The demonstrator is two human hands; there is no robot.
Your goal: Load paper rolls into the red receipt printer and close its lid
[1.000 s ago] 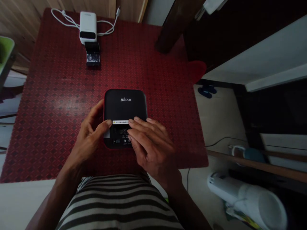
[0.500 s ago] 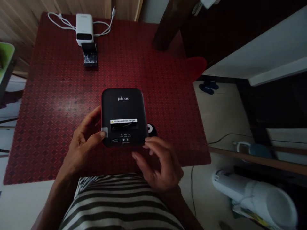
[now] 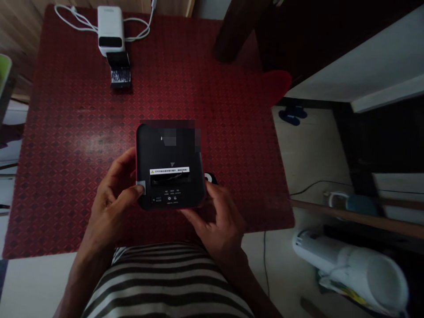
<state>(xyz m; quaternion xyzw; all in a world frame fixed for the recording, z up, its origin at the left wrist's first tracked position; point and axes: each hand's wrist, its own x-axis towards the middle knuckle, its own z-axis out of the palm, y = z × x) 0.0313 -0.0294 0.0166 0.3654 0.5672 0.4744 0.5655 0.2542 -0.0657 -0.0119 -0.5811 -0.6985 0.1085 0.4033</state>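
- The left hand [image 3: 111, 198] grips the black box [image 3: 165, 152]: its thumb presses on top, at a grey patch [image 3: 141, 184], while the other fingers curl around the side and partly out of sight.
- The right hand [image 3: 221, 218] closes on the opposite near corner, thumb along the near edge, forefinger against the side; its remaining fingers are mostly hidden.
- So the box sits between both sets of fingers, over the red table [image 3: 188, 84]; whether its underside touches the cloth cannot be told.
- For a steady hold, matching pressure from both sides seems best, with the box level between the thumbs.
- The buttons [image 3: 169, 198] lie between the two thumbs, and the slot [image 3: 170, 178] just beyond; fingertips are better on the outer edges, clear of both.
- Just past the right forefinger, a black-and-white object [image 3: 208, 177] is partly covered; moving that hand gently should avoid knocking it.
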